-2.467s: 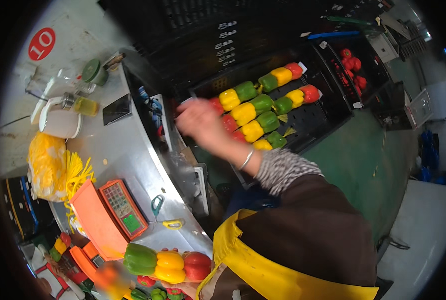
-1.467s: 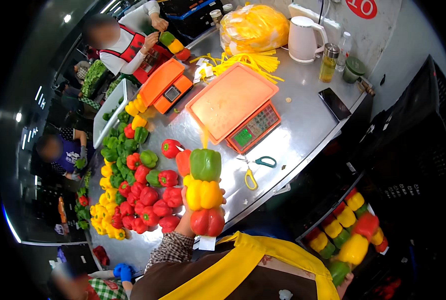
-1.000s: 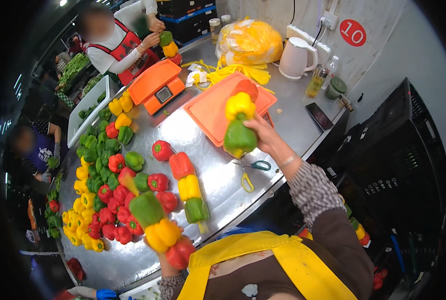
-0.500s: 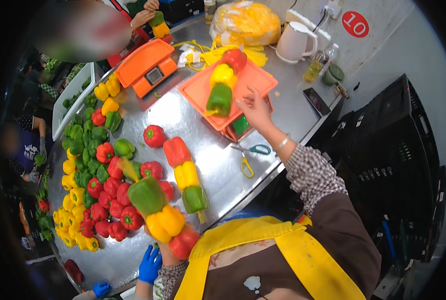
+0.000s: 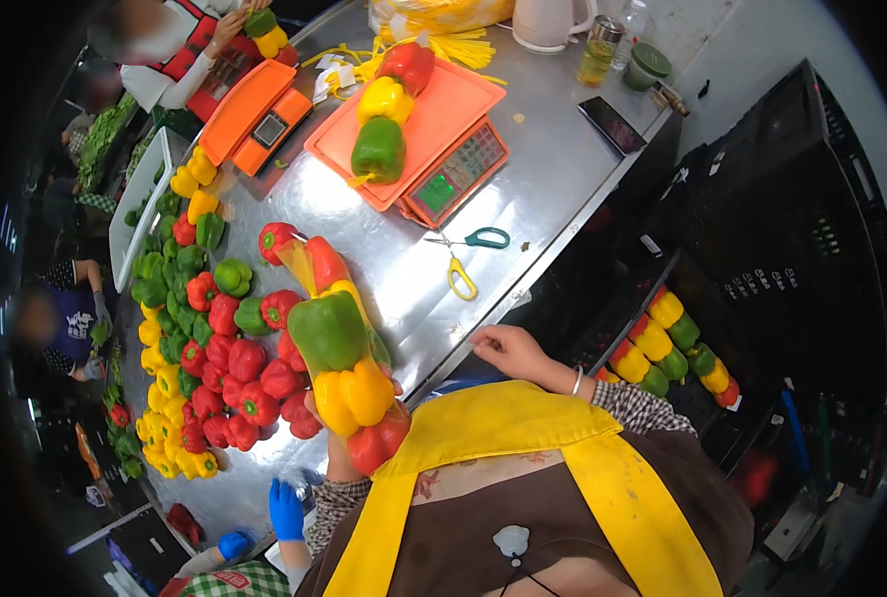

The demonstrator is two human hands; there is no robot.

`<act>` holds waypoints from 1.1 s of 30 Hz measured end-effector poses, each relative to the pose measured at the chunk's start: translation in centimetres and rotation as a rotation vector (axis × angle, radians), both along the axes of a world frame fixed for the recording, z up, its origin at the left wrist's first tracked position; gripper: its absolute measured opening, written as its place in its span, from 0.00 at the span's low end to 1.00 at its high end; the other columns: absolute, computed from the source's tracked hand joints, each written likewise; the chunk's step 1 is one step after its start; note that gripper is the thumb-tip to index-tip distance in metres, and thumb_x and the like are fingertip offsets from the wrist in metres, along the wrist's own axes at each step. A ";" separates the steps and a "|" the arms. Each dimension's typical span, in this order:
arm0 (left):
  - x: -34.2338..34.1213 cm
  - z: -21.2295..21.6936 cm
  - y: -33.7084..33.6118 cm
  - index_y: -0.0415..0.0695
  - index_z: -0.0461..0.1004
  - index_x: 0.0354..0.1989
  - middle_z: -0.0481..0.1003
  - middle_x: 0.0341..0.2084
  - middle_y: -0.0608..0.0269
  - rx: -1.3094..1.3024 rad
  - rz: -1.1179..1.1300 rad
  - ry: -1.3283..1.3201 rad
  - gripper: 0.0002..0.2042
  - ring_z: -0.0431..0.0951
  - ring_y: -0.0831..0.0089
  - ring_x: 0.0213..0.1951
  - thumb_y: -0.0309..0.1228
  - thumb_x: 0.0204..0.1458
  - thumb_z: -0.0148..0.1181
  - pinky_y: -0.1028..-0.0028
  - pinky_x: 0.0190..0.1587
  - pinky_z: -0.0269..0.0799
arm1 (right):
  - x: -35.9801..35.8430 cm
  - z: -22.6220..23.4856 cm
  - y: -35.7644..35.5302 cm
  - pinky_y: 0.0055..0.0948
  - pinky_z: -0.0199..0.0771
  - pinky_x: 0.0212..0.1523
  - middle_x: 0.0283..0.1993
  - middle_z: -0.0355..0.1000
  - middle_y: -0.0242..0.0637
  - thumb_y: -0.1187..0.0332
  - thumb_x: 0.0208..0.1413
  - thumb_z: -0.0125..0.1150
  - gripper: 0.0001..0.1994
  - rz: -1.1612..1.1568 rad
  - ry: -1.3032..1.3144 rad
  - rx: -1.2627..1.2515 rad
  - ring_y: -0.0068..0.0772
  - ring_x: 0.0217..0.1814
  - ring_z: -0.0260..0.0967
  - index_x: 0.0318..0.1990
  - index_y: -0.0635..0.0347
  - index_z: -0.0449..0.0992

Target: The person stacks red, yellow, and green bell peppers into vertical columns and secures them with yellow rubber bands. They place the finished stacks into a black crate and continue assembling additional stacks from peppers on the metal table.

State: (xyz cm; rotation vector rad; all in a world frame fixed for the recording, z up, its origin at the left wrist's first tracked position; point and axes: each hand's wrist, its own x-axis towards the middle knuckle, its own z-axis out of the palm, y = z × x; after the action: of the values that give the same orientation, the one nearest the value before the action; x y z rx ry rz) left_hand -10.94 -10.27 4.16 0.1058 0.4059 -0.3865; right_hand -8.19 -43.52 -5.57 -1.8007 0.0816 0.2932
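My left hand (image 5: 337, 446), mostly hidden behind the peppers, holds a bundle of bell peppers (image 5: 352, 400) in a row of green, yellow and red, with yellow netting at the green end. Partly behind it on the table lies another bundle of bell peppers (image 5: 330, 261). Near the table's front edge hovers my right hand (image 5: 515, 351), empty, its fingers loosely bent. A third bundle of bell peppers (image 5: 384, 101) rests on the orange scale (image 5: 457, 92), whose display is lit green. Scissors (image 5: 460, 261) with one teal and one yellow handle lie in front of the scale.
Loose red, green and yellow peppers (image 5: 219, 370) cover the table's left side. A second orange scale (image 5: 247, 114) stands beyond them. Black crates (image 5: 762, 269) are at right, with pepper bundles (image 5: 652, 353) in one. A co-worker's blue-gloved hand (image 5: 286, 509) is near my left arm.
My right hand has drawn back from the scale toward me. The held bundle has risen slightly and now overlaps the one on the table. The view has shifted, showing pepper bundles in a crate.
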 end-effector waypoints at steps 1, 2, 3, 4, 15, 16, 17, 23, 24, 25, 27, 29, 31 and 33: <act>0.8 2.1 -4.0 0.39 0.68 0.50 0.71 0.28 0.59 -0.074 0.067 0.085 0.23 0.70 0.63 0.27 0.45 0.53 0.56 0.61 0.33 0.72 | -0.1 0.6 -0.2 0.25 0.72 0.34 0.31 0.75 0.38 0.67 0.55 0.59 0.11 0.008 -0.015 -0.002 0.29 0.31 0.73 0.42 0.63 0.77; 2.0 3.0 -6.8 0.38 0.66 0.51 0.71 0.25 0.60 -0.181 0.147 0.177 0.26 0.70 0.65 0.23 0.48 0.55 0.55 0.62 0.29 0.72 | -0.1 0.9 -0.7 0.25 0.72 0.35 0.31 0.75 0.37 0.67 0.55 0.59 0.11 0.004 -0.029 -0.019 0.29 0.31 0.73 0.42 0.63 0.77; 2.7 1.1 -5.8 0.38 0.66 0.52 0.71 0.26 0.59 -0.108 -0.031 0.073 0.28 0.70 0.65 0.24 0.51 0.54 0.53 0.62 0.30 0.73 | -0.1 1.0 -1.0 0.25 0.72 0.35 0.31 0.75 0.37 0.67 0.55 0.59 0.11 0.003 -0.044 -0.036 0.29 0.31 0.72 0.42 0.63 0.77; 3.6 0.5 -5.7 0.38 0.66 0.53 0.71 0.27 0.58 -0.031 -0.208 -0.029 0.30 0.71 0.64 0.25 0.54 0.54 0.51 0.61 0.32 0.73 | -0.4 1.0 -1.3 0.25 0.71 0.35 0.30 0.74 0.37 0.67 0.55 0.59 0.11 0.014 -0.021 -0.018 0.29 0.32 0.72 0.43 0.63 0.76; 5.5 4.2 -9.7 0.47 0.51 0.65 0.67 0.44 0.52 0.372 -0.301 -0.270 0.33 0.77 0.55 0.36 0.56 0.59 0.45 0.62 0.32 0.79 | 1.8 -0.1 -2.6 0.25 0.72 0.37 0.30 0.75 0.37 0.68 0.55 0.60 0.11 0.060 -0.016 -0.004 0.27 0.31 0.72 0.43 0.63 0.76; 5.7 3.9 -9.1 0.46 0.51 0.65 0.67 0.44 0.52 0.387 -0.281 -0.259 0.33 0.76 0.55 0.36 0.56 0.58 0.45 0.62 0.32 0.79 | 2.9 1.1 -3.1 0.24 0.72 0.37 0.30 0.75 0.36 0.67 0.55 0.60 0.11 0.052 -0.010 -0.008 0.26 0.31 0.72 0.43 0.63 0.76; 5.6 3.4 -8.4 0.46 0.51 0.65 0.67 0.44 0.52 0.403 -0.262 -0.243 0.33 0.76 0.55 0.36 0.56 0.58 0.45 0.62 0.32 0.79 | 4.0 2.1 -3.5 0.24 0.72 0.37 0.30 0.75 0.36 0.67 0.55 0.60 0.11 0.046 -0.002 -0.010 0.25 0.31 0.72 0.44 0.63 0.76; 5.0 0.0 -3.9 0.46 0.52 0.64 0.68 0.44 0.51 0.441 -0.165 -0.164 0.34 0.76 0.54 0.37 0.56 0.57 0.47 0.61 0.34 0.79 | 15.5 5.2 -6.0 0.18 0.70 0.34 0.34 0.69 0.26 0.71 0.56 0.61 0.13 -0.272 -0.290 0.029 0.16 0.33 0.65 0.48 0.62 0.73; 4.8 -0.2 -3.3 0.46 0.52 0.64 0.68 0.44 0.51 0.449 -0.150 -0.156 0.34 0.76 0.53 0.37 0.56 0.57 0.47 0.61 0.34 0.79 | 17.9 6.1 -6.1 0.22 0.72 0.33 0.34 0.71 0.30 0.66 0.54 0.64 0.17 -0.310 -0.346 0.116 0.20 0.31 0.69 0.49 0.63 0.70; 4.7 -0.5 -2.7 0.45 0.53 0.64 0.68 0.44 0.51 0.458 -0.130 -0.147 0.34 0.76 0.53 0.38 0.56 0.56 0.47 0.61 0.34 0.78 | 20.2 6.9 -6.0 0.21 0.73 0.33 0.37 0.70 0.32 0.64 0.55 0.64 0.20 -0.338 -0.367 0.241 0.21 0.32 0.70 0.51 0.64 0.67; 4.9 -1.0 -1.8 0.45 0.53 0.64 0.68 0.44 0.50 0.456 -0.115 -0.136 0.34 0.76 0.53 0.38 0.56 0.56 0.48 0.61 0.35 0.78 | 25.4 7.9 -6.0 0.23 0.74 0.33 0.47 0.67 0.40 0.59 0.52 0.67 0.30 -0.444 -0.263 0.249 0.25 0.40 0.69 0.57 0.65 0.62; 5.5 -1.3 -1.0 0.45 0.53 0.63 0.68 0.44 0.50 0.458 -0.105 -0.137 0.34 0.76 0.52 0.38 0.56 0.55 0.48 0.60 0.35 0.78 | 29.4 9.6 -5.2 0.29 0.75 0.39 0.55 0.62 0.44 0.55 0.49 0.69 0.39 -0.532 -0.133 0.223 0.31 0.48 0.68 0.62 0.64 0.55; 6.0 -1.6 -0.2 0.45 0.54 0.63 0.69 0.44 0.50 0.452 -0.094 -0.139 0.34 0.76 0.52 0.38 0.56 0.55 0.49 0.60 0.36 0.78 | 32.5 11.7 -3.7 0.35 0.74 0.45 0.62 0.57 0.47 0.51 0.48 0.69 0.48 -0.583 -0.006 0.250 0.38 0.54 0.66 0.68 0.59 0.44; 6.2 -1.8 0.4 0.45 0.54 0.63 0.69 0.44 0.50 0.450 -0.087 -0.135 0.35 0.76 0.52 0.39 0.56 0.54 0.49 0.60 0.36 0.78 | 35.4 12.5 -2.4 0.41 0.73 0.50 0.66 0.50 0.50 0.49 0.44 0.71 0.55 -0.621 0.081 0.173 0.45 0.60 0.62 0.69 0.57 0.36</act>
State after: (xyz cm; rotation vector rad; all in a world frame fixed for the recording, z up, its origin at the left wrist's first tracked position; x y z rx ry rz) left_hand -4.76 -9.88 2.33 0.5866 0.3503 -0.3660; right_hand 27.21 -45.89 6.88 -1.5067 0.6395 -0.0714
